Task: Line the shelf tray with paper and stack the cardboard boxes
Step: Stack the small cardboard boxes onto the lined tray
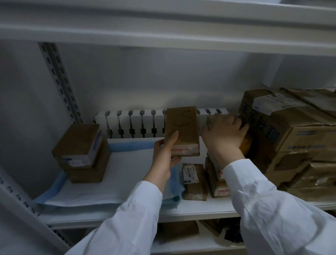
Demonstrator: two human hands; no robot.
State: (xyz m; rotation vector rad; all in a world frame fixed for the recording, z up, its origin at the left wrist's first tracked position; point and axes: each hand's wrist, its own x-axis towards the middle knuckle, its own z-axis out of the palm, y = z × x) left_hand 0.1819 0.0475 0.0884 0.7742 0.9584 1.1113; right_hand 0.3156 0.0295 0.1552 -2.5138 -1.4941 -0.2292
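The left grip (165,154), a bare hand out of a white sleeve (129,225), has hold of a small cardboard box (181,130) at the centre of the frame. The thumb lies up the box's brown face and the fingers wrap beneath its labelled lower end. The box is lifted clear of the shelf (195,207) and tilted back.

The right grip (224,136) is just right of that box, fingers bent and spread over a brown box corner (211,119) that peeks out by the thumb. The fingertips reach the printed side of a large carton (267,123). The hand hides most of what is under it, so I cannot tell whether it clamps anything.

The paper liner (122,168), white with a blue edge, covers the left part of the shelf. Two cardboard boxes stand stacked on it at left of the frame, the upper box (78,144) resting on the lower box (88,171) and turned slightly askew.

Right of the liner, on bare shelf at lower centre, a flat labelled box (194,182) lies beside another box (216,183) that sits below the right wrist. A pile of cartons (309,159) fills the right side. A white slotted rack (124,123) stands along the back wall.
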